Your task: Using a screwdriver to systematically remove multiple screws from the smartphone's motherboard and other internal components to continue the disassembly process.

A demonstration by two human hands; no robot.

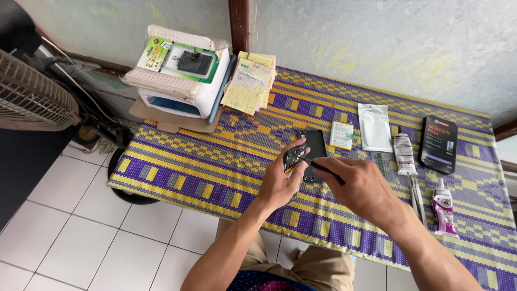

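Both hands meet over the counter (215, 172). Left hand (280, 183) pinches an opened phone (296, 157), its insides showing. Right hand (361, 188) pinches a thin dark tool (323, 168) against it. The phone's back is already off; the battery (341, 134) lies just beside, not yet in. Glue tubes (404, 153) and a black box (439, 144) wait farther right.

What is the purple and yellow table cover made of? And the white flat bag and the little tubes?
The table cover looks like woven plastic or straw matting: a tight chequered weave shows. The white flat bag seems to be thin glossy plastic film, with a slight sheen. The two tubes look like soft squeezable plastic or foil, crimped at one end.
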